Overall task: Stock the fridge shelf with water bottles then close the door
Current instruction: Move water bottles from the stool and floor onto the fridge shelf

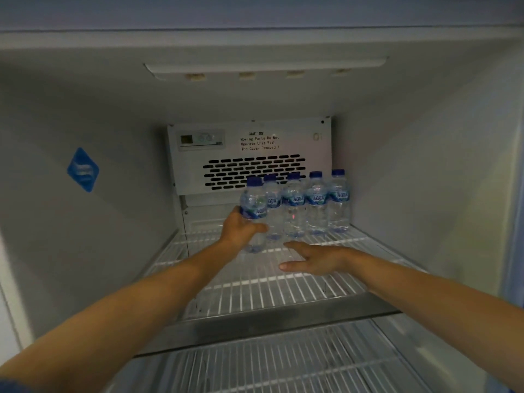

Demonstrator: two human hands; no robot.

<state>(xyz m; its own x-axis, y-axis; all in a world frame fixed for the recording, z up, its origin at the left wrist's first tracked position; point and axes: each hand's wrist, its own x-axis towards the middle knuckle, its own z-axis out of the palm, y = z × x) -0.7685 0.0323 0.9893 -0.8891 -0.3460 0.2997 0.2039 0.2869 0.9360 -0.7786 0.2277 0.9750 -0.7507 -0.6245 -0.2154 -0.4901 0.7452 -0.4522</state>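
**Fifth bottle going in on the top shelf**

The left hand (pixel 243 226) has its fingers wrapped round the middle of a water bottle (pixel 253 204). The bottle stands upright, blue cap on top, long axis straight up and down. Its base is right down at the wire shelf (pixel 283 293), but I can't tell if it's actually touching.

Just right of that hand and a bit further back, a row of four bottles (pixel 317 205) stands upright along the back of the shelf, caps up and labels facing out, nearly shoulder to shoulder. The held bottle sits just in front of the leftmost one. Behind them is the vent panel (pixel 249 171).

The right hand (pixel 312 258) is flat and open, fingers straight and pointing left, holding nothing. It's low over the wires in front of the row.

For room: open wire shows left of the left hand out to the side wall (pixel 113 222), and a wide strip lies between both hands and the shelf's front rail (pixel 269 327). The last bottle in the row stands close to the right wall (pixel 411 194).
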